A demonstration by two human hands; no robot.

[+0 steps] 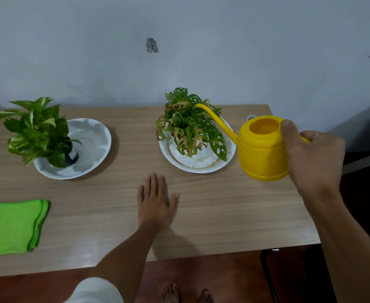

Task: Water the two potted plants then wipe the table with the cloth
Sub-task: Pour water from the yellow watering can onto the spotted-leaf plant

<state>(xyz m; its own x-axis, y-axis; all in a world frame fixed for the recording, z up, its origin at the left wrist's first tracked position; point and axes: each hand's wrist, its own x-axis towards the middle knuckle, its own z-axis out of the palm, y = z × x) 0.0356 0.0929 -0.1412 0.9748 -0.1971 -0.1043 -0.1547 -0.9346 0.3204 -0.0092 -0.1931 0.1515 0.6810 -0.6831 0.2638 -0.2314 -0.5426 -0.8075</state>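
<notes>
Plants sit in white dishes [96,149]; right hand [311,158] grips yellow watering can [260,149], left hand [155,202] flat, unclenched.

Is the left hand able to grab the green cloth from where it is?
Probably yes. The left hand lies flat and empty on the table, and the green cloth sits to its left near the front edge, with only bare tabletop between them.

Bare bench [201,215] between the two plates; green cloth [15,226] occupies front left; watering can [262,149] blocks right side.
</notes>
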